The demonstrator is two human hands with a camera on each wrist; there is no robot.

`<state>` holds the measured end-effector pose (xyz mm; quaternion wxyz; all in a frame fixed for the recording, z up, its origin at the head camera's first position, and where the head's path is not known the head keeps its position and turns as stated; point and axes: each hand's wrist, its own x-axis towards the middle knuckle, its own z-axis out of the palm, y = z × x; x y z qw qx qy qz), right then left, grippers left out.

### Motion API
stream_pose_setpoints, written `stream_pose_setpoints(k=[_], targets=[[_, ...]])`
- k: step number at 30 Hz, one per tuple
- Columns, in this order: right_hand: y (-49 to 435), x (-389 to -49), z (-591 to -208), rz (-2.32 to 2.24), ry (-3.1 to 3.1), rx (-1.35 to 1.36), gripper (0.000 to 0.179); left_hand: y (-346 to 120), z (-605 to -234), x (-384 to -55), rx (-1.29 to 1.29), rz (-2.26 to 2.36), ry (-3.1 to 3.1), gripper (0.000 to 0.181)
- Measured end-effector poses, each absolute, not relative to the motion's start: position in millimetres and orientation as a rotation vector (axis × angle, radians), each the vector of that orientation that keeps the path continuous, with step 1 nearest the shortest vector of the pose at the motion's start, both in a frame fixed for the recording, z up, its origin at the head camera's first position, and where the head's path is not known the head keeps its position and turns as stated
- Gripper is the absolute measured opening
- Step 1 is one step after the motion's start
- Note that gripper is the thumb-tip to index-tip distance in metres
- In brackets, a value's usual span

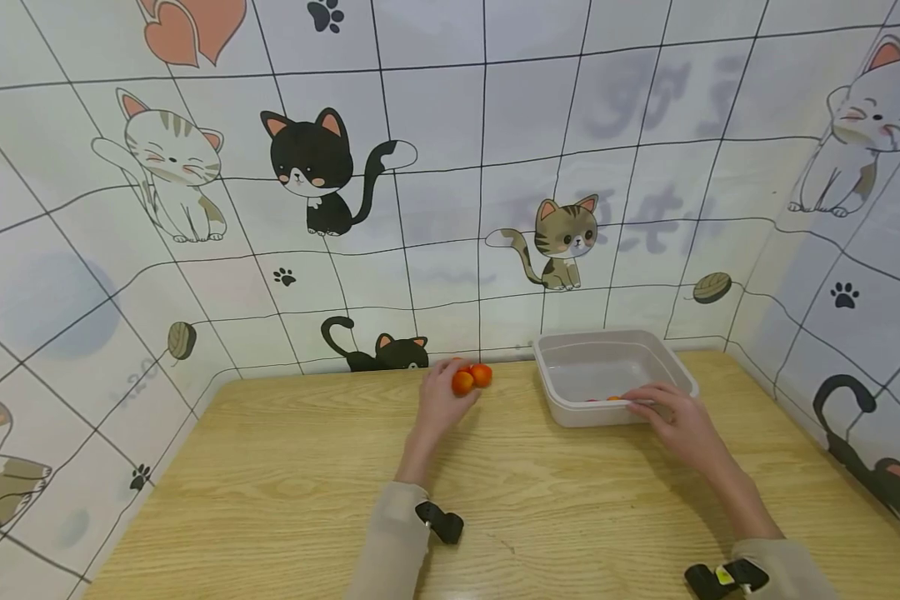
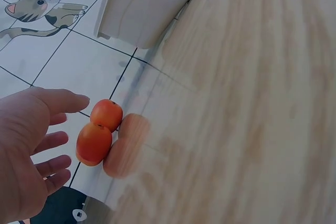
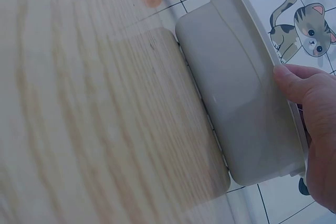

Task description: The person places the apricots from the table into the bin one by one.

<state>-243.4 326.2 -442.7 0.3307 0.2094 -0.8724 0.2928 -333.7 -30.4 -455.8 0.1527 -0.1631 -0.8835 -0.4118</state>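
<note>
Right hand (image 1: 677, 423), lower right of the head view, pinches a rim (image 1: 585, 407); left hand (image 1: 442, 402), just below centre, has fingers loosely apart. Wooden tabletop (image 1: 307, 467) spans the lower frame. Right of centre stands the pale container (image 1: 588, 417), its rim gripped. Beside the left hand, lower centre, orange-red fruits (image 1: 482, 375) cluster. Inside the container shows an orange sliver (image 1: 613, 398).
</note>
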Motion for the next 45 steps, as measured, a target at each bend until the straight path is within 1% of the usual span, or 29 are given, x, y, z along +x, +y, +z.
stream_pose_setpoints(k=[10,14,20,25,42,45], targets=[[327.8,-244.1,-444.7,0.767,-2.279,0.554,0.027,-39.7,-461.1,-338.0,-0.546,-1.04,-2.671,0.047],[327.8,-243.9,-444.7,0.77,-2.282,0.553,0.027,-40.8,-461.6,-337.7,-0.555,-1.017,-2.693,0.042],[327.8,-244.0,-445.0,0.759,-2.279,0.551,0.027,-42.7,-462.1,-337.0,-0.513,-1.129,-2.678,0.031],[327.4,-244.2,-444.7,0.765,-2.274,0.557,0.027,-44.8,-461.6,-336.5,-0.484,-1.181,-2.683,0.029],[327.9,-245.4,-446.6,0.759,-2.241,0.582,0.028,-45.0,-454.6,-330.6,-0.371,-1.248,-2.672,0.034],[328.2,-245.8,-447.2,0.761,-2.243,0.582,0.028,-45.3,-453.5,-330.0,-0.368,-1.262,-2.657,0.033]])
